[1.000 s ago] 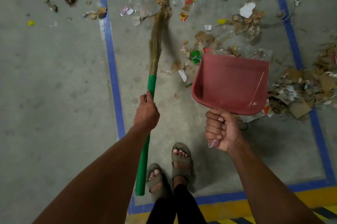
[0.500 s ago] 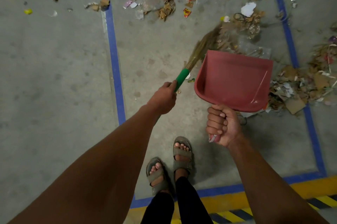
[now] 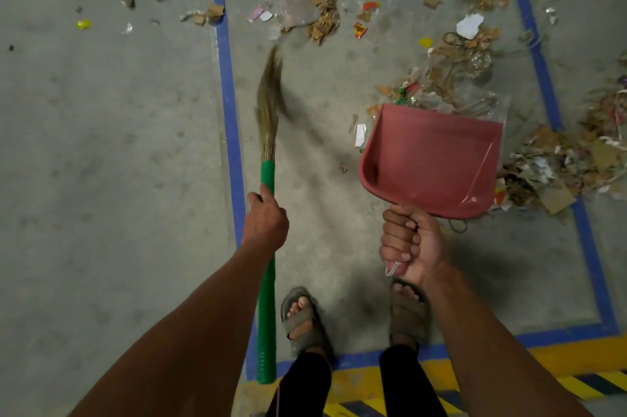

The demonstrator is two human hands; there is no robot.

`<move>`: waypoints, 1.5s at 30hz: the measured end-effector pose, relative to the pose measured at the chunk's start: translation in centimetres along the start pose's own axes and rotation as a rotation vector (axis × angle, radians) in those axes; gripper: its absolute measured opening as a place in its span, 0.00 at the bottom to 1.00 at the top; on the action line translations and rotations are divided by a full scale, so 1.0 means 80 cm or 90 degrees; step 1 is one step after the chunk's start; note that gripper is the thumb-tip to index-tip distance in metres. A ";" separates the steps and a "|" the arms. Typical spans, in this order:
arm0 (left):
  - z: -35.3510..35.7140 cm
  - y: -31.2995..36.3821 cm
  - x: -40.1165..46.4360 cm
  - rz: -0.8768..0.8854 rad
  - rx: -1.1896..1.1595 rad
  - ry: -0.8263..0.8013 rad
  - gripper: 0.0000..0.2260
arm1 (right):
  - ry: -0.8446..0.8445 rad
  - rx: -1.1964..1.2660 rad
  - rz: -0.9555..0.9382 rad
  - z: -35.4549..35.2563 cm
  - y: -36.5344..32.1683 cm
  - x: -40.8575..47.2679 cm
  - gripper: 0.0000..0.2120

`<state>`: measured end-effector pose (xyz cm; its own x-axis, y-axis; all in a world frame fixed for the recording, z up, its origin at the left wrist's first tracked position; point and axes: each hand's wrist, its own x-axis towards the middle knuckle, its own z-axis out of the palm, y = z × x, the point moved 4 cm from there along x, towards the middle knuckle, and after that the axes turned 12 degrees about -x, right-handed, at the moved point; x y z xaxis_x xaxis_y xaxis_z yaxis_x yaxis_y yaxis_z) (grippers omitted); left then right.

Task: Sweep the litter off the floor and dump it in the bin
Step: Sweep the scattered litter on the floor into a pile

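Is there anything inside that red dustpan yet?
The red dustpan looks nearly bare inside: only a clear plastic scrap shows along its right side. Litter lies just beyond its front edge; the floor beneath the pan is hidden.

Bare forearms, black trousers (image 3: 307,386), seemingly grey-green sandals (image 3: 302,323)

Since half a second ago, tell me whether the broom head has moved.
Yes. The broom head swung left, away from the red dustpan and toward the blue floor line, where it now points straight ahead.
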<state>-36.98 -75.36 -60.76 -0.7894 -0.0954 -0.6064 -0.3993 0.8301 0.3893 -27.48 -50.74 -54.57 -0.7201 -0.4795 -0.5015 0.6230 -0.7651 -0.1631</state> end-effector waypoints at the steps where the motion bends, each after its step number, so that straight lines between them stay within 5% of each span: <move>1: 0.007 -0.006 -0.002 -0.035 0.014 -0.011 0.22 | -0.002 0.003 0.005 -0.004 0.003 0.000 0.17; 9: 0.089 0.066 -0.019 -0.015 0.166 -0.146 0.22 | 0.015 -0.009 0.027 -0.046 -0.013 -0.031 0.17; 19: 0.179 0.252 -0.002 0.110 0.121 -0.210 0.24 | -0.004 -0.013 0.048 -0.121 -0.114 -0.119 0.17; 28: 0.187 0.324 -0.024 0.250 -0.055 -0.085 0.27 | 0.035 -0.030 0.033 -0.144 -0.167 -0.161 0.19; 35: 0.197 0.254 -0.092 0.102 -0.115 0.043 0.28 | 0.056 -0.028 0.031 -0.136 -0.192 -0.181 0.18; 40: 0.248 0.223 -0.142 -0.144 0.037 -0.027 0.32 | 0.082 -0.047 0.026 -0.148 -0.205 -0.203 0.20; 45: 0.323 0.279 -0.156 -0.086 0.116 -0.152 0.28 | 0.084 -0.038 0.032 -0.183 -0.206 -0.231 0.21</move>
<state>-23.95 -41.47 -62.42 -0.5945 -0.0984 -0.7981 -0.3862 0.9055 0.1760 -19.95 -23.00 -55.02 -0.6438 -0.4527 -0.6169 0.6767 -0.7131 -0.1830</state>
